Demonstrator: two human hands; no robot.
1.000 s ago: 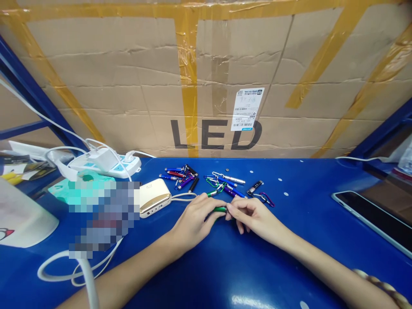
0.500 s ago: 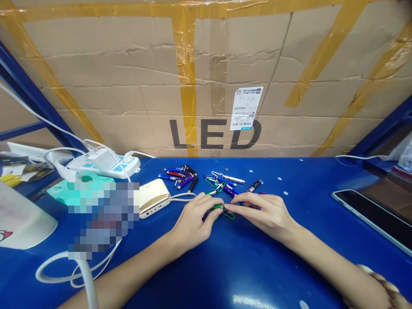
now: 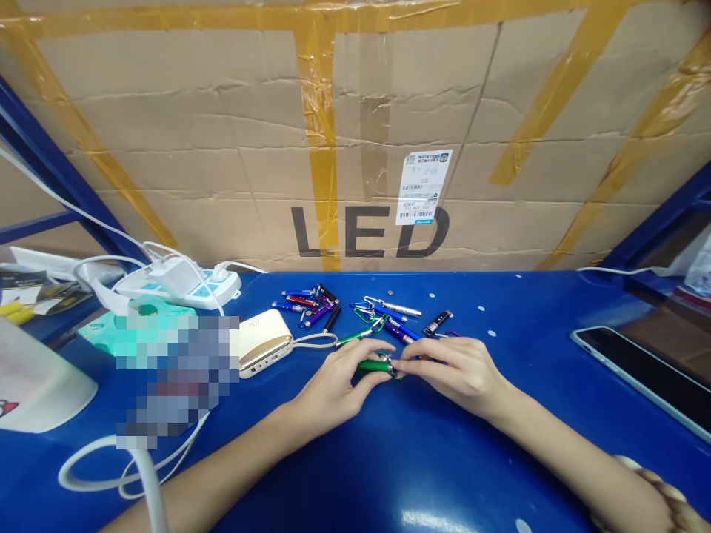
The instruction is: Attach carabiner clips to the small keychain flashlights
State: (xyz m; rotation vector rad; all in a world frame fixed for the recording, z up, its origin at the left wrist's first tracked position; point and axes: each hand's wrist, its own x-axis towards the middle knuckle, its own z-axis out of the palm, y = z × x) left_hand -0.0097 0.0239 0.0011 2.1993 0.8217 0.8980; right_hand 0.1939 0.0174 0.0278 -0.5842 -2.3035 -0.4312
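At the centre of the frame, a small green keychain light (image 3: 371,366) was held just above the blue table (image 3: 389,466), gripped between both hands. The left hand (image 3: 333,389) was curled about its body, with the thumb and fingers closed on the green barrel. The right hand (image 3: 464,370) was brought up against it from the right of the frame, its fingertips pinched on the metal end where a clip was fixed. The two hands were thus drawn together, nearly touching over the light. Just above them a loose scatter of similar small lights (image 3: 325,303) in blue, red, purple and black was spread on the table, some with coloured clips attached. To the left of the hands a gold and white power bank (image 3: 264,342) was laid, with a white loop at its near corner. Further left, a white power strip (image 3: 178,281) with plugged cables was seen. At the right edge a dark tablet (image 3: 638,374) was laid flat. The upper half of the frame was filled by a taped cardboard box (image 3: 222,163) printed with "LED".
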